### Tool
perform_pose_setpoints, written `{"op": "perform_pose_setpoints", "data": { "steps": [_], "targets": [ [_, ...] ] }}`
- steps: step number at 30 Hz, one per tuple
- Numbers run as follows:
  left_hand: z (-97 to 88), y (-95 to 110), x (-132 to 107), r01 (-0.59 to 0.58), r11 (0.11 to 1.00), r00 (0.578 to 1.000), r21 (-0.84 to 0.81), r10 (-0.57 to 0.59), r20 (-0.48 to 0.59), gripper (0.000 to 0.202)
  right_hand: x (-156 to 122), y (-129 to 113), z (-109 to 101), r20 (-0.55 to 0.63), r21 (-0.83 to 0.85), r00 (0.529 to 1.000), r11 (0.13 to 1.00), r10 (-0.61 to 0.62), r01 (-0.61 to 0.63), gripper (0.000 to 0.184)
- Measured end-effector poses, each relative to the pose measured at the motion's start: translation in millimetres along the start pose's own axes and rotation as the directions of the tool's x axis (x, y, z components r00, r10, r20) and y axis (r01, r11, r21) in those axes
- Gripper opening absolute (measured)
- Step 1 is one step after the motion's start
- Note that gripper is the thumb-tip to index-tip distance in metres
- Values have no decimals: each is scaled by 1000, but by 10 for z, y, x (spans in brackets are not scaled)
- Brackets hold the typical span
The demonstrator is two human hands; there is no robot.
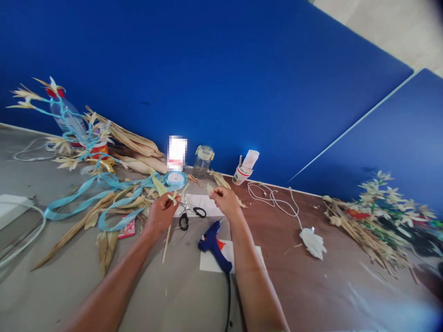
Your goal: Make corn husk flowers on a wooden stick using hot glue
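My left hand is closed around a thin wooden stick that slants down to the table, with small pale husk petals pinched at its top. My right hand is closed in a pinch on a small piece of dried husk, a short way right of the left hand. Between and below the hands lie black-handled scissors and a blue glue gun resting on white paper.
Light blue ribbon and dried corn husks spread over the left of the table, with a ribbon roll, a glass jar and a paper cup by the blue wall. A white cable and husk flower stems lie right.
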State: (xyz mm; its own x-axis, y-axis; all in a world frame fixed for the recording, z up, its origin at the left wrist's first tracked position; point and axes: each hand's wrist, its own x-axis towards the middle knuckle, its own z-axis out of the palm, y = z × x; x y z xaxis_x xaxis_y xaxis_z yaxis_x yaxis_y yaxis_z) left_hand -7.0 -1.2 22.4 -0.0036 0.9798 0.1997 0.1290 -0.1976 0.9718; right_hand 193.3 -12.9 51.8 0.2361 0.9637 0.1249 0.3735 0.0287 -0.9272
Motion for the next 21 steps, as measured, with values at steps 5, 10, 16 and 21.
{"op": "perform_pose_setpoints", "data": {
  "steps": [5, 10, 16, 21],
  "targets": [
    [10, -38, -15, -3, 1000, 1000, -1, 3, 22, 17, 12, 65, 173, -84, -220, 992, 973, -93, 73, 16],
    [38, -27, -53, 13, 999, 998, -38, -11, 57, 19, -126, -128, 319, 175, 41, 985, 999, -9, 2, 23],
    [75, 10, -114, 11, 1000, 982, 4, -11, 188, 18, -232, -239, 473, 199, 216, 977, 969, 79, -122, 16],
    [97, 14, -113, 15, 1000, 978, -12, -12, 207, 21, -185, -219, 409, 174, 375, 969, 898, 176, -231, 16]
  ]
}}
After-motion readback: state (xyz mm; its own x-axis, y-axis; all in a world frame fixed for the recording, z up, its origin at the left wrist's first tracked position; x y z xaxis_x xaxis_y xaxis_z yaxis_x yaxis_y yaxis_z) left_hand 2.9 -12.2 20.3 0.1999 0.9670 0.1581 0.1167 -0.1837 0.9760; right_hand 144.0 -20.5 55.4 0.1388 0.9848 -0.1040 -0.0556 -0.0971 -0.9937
